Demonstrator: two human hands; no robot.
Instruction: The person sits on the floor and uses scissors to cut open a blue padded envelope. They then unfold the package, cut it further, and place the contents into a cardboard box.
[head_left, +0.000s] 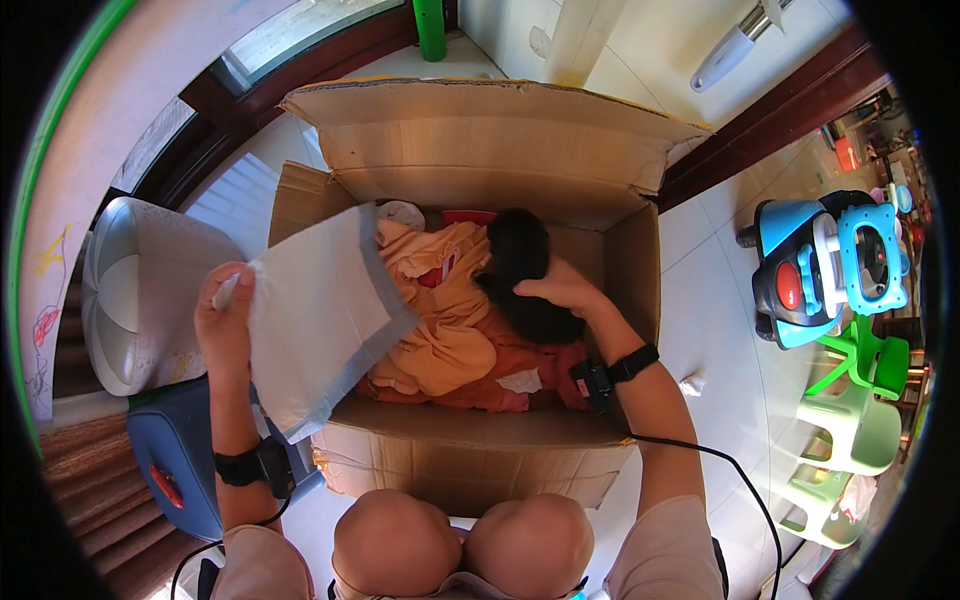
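My left hand (229, 300) grips one edge of a white sheet with a grey border (315, 307), perhaps an absorbent pad, held over the left part of an open cardboard box (495, 135). Inside the box lie crumpled orange cloth garments (450, 337) and darker red-orange cloth (540, 375). My right hand (562, 289) is in the box, closed on a black, furry or hair-like item (525, 277); some of its fingers are hidden behind it. A round whitish thing (401, 215) and part of a red object (469, 217) show at the box's far side.
A grey-white padded stool (161, 292) and a blue case or seat (169, 450) stand at left. On the right are a blue and black ride-on toy (795, 270) and green plastic stools (847, 427). A dark red frame (772, 120) runs behind the box. Cables hang from both wrists.
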